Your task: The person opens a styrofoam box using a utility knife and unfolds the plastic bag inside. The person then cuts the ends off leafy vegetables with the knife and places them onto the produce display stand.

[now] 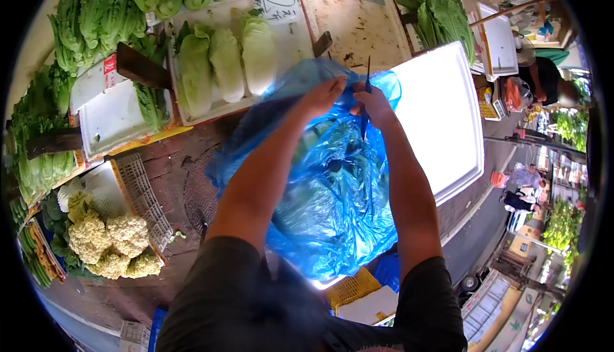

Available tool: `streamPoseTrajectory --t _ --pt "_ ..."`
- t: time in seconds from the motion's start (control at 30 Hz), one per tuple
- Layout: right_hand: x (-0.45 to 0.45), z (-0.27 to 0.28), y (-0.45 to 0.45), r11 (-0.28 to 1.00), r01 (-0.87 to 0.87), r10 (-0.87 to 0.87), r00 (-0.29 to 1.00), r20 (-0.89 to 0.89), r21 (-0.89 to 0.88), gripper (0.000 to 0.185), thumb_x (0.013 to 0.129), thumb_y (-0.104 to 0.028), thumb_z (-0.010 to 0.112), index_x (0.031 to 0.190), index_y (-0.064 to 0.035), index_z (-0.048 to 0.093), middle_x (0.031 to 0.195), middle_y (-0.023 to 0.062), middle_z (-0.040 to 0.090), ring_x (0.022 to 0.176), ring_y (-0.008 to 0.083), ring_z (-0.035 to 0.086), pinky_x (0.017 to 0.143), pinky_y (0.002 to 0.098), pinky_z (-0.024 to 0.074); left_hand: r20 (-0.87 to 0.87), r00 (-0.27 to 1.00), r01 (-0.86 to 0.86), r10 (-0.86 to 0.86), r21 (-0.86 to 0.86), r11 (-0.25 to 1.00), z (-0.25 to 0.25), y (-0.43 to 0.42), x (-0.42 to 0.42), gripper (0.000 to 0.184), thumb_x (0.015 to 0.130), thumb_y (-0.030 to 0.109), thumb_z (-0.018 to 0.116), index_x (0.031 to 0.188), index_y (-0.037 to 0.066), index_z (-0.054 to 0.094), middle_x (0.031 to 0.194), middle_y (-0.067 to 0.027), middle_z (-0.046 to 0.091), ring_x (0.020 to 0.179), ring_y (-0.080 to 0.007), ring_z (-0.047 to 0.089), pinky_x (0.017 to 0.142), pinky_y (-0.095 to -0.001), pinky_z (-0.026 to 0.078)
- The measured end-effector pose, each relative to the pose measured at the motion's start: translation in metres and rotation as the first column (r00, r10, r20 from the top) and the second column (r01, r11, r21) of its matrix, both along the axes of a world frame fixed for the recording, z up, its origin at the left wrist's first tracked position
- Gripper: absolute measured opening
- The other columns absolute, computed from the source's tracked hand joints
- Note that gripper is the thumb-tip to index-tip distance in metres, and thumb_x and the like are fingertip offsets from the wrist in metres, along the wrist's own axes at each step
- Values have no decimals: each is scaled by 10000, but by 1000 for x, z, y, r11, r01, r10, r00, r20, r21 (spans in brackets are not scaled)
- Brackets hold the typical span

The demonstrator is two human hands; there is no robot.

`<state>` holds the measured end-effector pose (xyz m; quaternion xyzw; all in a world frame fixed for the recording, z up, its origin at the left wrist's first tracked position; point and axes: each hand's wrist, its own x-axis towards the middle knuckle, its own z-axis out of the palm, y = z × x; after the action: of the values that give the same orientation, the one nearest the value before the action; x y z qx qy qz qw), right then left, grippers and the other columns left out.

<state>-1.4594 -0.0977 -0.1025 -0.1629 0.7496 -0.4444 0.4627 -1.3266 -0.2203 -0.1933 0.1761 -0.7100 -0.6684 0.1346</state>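
A large blue plastic bag [332, 205] is spread in front of me, and green shapes show dimly through its crumpled film. At its upper edge my left hand [323, 98] is closed, with the fingertips pinching the film. Close beside it, my right hand [374, 106] is wrapped round a slim blue-handled cutting tool [365, 125]. A thin dark point of that tool sticks up above the fingers; whether it is a knife or scissors I cannot tell. The two hands are almost touching. What lies inside the bag is mostly hidden.
Napa cabbages [225, 64] lie in a white foam tray beyond the bag. A bright white foam lid [435, 122] stands at the right. Cauliflowers [118, 243] sit at the lower left, near a plastic crate [144, 192]. Wooden posts [142, 67] jut among leafy greens [96, 16].
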Motion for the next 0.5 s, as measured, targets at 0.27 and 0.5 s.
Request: streamPoseTrajectory --t 0.27,0.5 --pt "-14 26 42 998 64 -62 993 96 -17 408 918 -168 610 1259 50 558 1037 144 657 728 205 679 669 324 536 284 916 296 -284 -2 955 -15 2 -47 675 1013 595 346 1368 54 541 1372 -189 566 1283 -307 518 1070 -382 377" --pt "10 32 104 877 -348 471 761 -447 331 322 913 -147 622 1207 -15 616 999 119 699 802 200 672 762 334 522 350 888 199 -299 293 935 -15 -6 -43 701 987 614 391 1426 77 498 1478 -147 473 1346 -272 446 1118 -374 320"
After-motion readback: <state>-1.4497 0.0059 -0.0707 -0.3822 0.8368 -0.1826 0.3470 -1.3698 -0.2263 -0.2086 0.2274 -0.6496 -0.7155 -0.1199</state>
